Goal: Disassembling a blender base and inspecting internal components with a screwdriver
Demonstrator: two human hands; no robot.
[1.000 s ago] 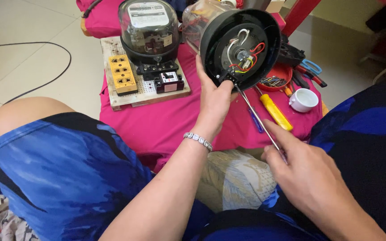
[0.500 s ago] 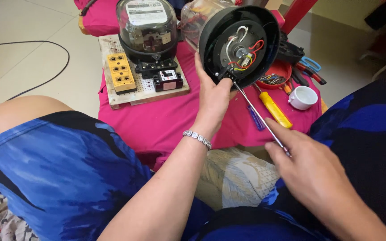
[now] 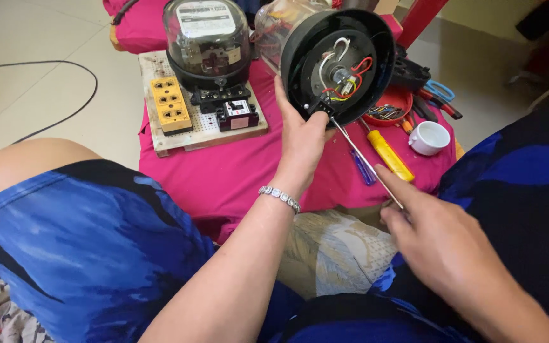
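Left hand (image 3: 303, 143) grips round black meter housing (image 3: 338, 63), upper centre, unchanged | right hand (image 3: 446, 244) holds thin metal screwdriver (image 3: 366, 162); tip has reached rim screw | ready to turn.

Upper centre, a black round casing (image 3: 338, 63) holds red, white and yellow wires. The cloth (image 3: 236, 178) beneath is magenta pink; the socket block (image 3: 169, 105) upper left is yellow.
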